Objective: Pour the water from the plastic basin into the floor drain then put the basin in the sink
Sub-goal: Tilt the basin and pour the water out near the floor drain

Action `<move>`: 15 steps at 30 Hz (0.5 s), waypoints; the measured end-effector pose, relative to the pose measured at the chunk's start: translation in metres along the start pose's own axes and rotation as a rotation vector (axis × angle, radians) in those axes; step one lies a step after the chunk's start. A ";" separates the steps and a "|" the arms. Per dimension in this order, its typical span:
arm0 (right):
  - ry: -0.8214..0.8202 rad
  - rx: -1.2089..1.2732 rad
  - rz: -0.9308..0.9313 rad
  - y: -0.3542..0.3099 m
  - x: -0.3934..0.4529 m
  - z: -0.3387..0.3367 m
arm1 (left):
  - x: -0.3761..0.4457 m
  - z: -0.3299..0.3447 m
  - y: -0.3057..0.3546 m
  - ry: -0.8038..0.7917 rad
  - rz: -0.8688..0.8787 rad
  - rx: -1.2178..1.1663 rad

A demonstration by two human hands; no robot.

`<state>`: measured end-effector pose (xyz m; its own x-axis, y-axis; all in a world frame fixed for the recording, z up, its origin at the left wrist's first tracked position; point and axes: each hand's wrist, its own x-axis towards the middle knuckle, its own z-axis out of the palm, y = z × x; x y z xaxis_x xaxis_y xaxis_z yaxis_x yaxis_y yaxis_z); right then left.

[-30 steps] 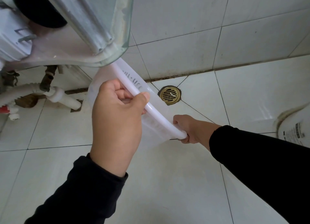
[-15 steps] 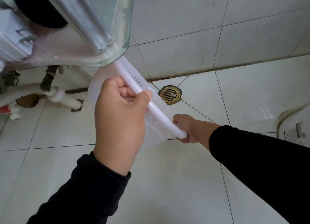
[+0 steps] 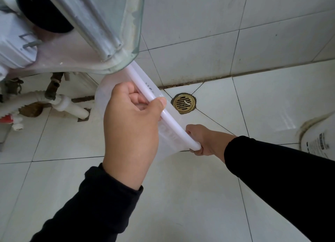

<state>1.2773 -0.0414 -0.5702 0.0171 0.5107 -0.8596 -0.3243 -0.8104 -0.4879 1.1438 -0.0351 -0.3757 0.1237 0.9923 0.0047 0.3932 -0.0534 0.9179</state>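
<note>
Here, in the head view, a person holds a translucent white plastic basin (image 3: pixel 168 133) tipped steeply on its side above the tiled floor (image 3: pixel 163 196), its rim running as a slanted white line. The left hand (image 3: pixel 132 122) has its grip closed on the upper stretch of the rim, thumb over the top and fingers curled behind. The right hand (image 3: pixel 204 142) has its grip closed round the rim's lower end, close to the floor. Both arms wear black sleeves. The brass floor drain (image 3: pixel 184 103) sits just beside the basin, near the floor's edge where it meets the tiled wall (image 3: pixel 208 33). A glass-rimmed sink (image 3: pixel 116 33) hangs above, covering the basin's top end. White pipes (image 3: pixel 70 105) run beneath it.
</note>
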 end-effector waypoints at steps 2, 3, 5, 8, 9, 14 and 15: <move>-0.005 -0.004 0.002 0.000 0.000 0.000 | 0.000 0.000 0.000 0.002 0.001 0.002; -0.009 -0.006 0.005 0.001 -0.001 0.000 | 0.000 0.000 0.000 0.003 0.001 0.001; -0.021 -0.006 0.011 0.001 -0.001 0.000 | 0.000 0.000 0.000 0.003 0.003 0.006; -0.037 -0.013 0.021 0.003 0.000 0.001 | 0.000 0.000 -0.001 0.002 0.000 0.010; -0.043 -0.018 0.025 0.003 0.001 0.001 | 0.000 0.000 -0.001 0.001 0.000 0.012; -0.061 -0.029 0.029 0.005 0.003 0.000 | 0.000 0.001 -0.001 -0.004 0.000 0.019; -0.064 -0.032 0.030 0.005 0.003 0.000 | -0.001 0.001 -0.001 -0.003 0.000 0.021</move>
<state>1.2759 -0.0438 -0.5749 -0.0531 0.5028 -0.8628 -0.2934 -0.8337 -0.4679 1.1446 -0.0358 -0.3770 0.1266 0.9919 0.0039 0.4124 -0.0562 0.9093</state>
